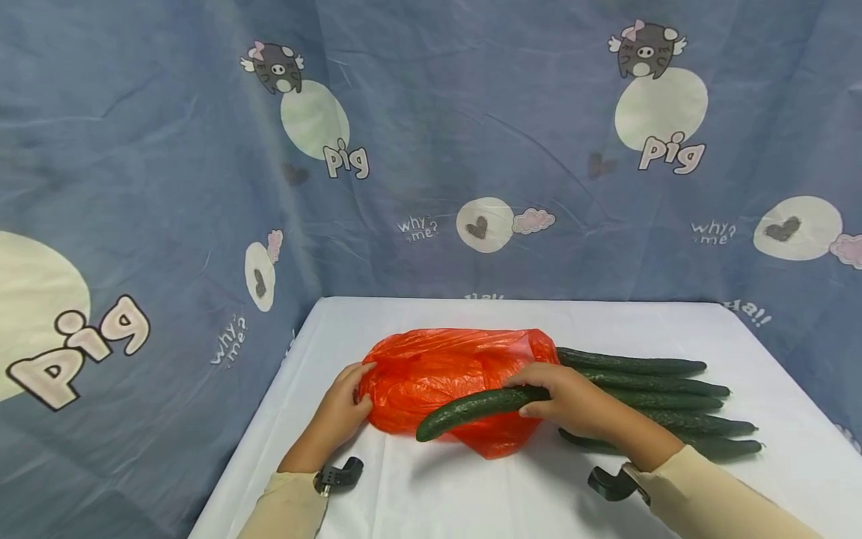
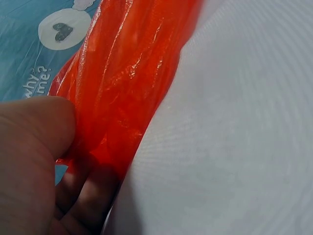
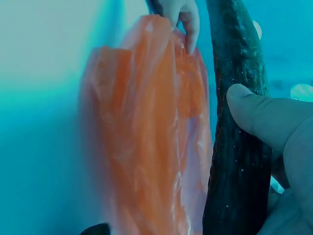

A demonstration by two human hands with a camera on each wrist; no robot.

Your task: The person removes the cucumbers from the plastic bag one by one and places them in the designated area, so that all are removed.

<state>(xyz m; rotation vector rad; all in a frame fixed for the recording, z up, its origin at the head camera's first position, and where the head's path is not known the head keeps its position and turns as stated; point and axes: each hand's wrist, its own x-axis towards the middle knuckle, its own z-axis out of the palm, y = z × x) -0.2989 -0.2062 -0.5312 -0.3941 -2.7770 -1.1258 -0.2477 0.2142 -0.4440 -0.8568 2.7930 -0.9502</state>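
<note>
A red plastic bag (image 1: 431, 367) lies on the table, its mouth toward the right. At its left end my left hand (image 1: 340, 408) pinches the bag's edge; in the left wrist view the thumb and fingers (image 2: 98, 188) have the thin red plastic (image 2: 122, 73) between them. My right hand (image 1: 572, 397) grips a dark green cucumber (image 1: 465, 412) near one end and holds it in front of the bag, the free end pointing left. The right wrist view shows the thumb (image 3: 259, 110) pressed along the bumpy cucumber (image 3: 239, 176), beside the bag (image 3: 146, 122).
Several more cucumbers (image 1: 640, 365) lie side by side right of the bag, partly hidden by the right hand and forearm. The white-covered table (image 1: 512, 494) ends against a blue printed curtain (image 1: 404, 112) at the back and left.
</note>
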